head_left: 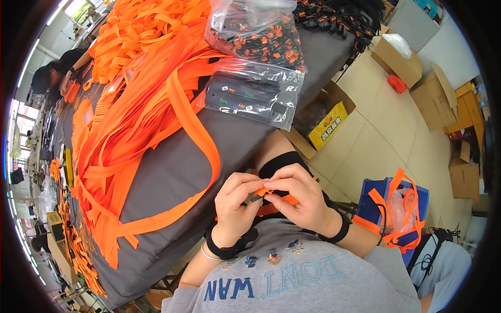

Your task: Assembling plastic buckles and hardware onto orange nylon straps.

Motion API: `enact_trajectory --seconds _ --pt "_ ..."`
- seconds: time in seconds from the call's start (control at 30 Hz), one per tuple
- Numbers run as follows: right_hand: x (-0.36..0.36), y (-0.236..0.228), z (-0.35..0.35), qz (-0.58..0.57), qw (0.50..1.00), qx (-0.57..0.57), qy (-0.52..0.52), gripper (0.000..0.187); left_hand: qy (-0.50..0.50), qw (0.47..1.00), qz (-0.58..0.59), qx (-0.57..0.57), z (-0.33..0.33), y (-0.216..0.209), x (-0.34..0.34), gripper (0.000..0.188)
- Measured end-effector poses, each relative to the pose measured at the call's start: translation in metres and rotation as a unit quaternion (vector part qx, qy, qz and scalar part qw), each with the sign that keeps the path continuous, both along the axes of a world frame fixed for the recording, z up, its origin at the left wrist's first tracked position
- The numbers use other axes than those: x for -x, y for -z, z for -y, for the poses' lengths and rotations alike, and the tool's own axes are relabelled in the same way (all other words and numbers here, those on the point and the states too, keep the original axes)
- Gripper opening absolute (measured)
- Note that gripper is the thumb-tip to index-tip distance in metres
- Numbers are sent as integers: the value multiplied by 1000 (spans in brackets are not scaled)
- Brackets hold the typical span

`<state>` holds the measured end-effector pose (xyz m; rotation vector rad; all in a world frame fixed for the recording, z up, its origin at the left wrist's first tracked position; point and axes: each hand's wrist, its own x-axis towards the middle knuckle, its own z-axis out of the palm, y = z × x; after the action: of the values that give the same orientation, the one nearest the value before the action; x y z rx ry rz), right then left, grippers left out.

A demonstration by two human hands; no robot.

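Observation:
Close in front of my body, both hands meet fingertip to fingertip. My left hand (pixel 236 206) pinches a small orange zipper slider (pixel 264 191) with a dark tab pointing left. On its other side, my right hand (pixel 303 201) is closed with thumb and forefinger on orange zipper tape (pixel 290 199); more orange tape shows below the fingers. Fingertips hide part of the join between slider and tape. A big heap of orange zipper tape (pixel 122 156) covers the dark table on the left, and one loose strip (pixel 195 128) curves toward my hands.
On the dark-covered table (pixel 162 182) lie a clear bag of small black-and-orange parts (pixel 255 39) and a flat bag of dark pieces (pixel 253 94). Cardboard boxes (pixel 436 99) stand on the floor. A blue crate (pixel 373 195) with orange tape is at right. Another person (pixel 57 73) works far left.

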<state>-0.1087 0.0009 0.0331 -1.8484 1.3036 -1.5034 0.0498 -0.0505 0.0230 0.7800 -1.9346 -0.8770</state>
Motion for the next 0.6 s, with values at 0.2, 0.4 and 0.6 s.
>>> enact_trajectory --seconds 0.2,0.4,0.6 --pt "3 -3 1 67 996 -47 -25 23 17 996 -41 -81 -3 2 -1 26" --pt "2 -3 0 58 997 -48 -19 21 22 992 -69 -100 -3 7 -1 28" --pt "5 -10 -2 66 994 -88 -16 21 29 992 -68 -104 -2 4 1 29"
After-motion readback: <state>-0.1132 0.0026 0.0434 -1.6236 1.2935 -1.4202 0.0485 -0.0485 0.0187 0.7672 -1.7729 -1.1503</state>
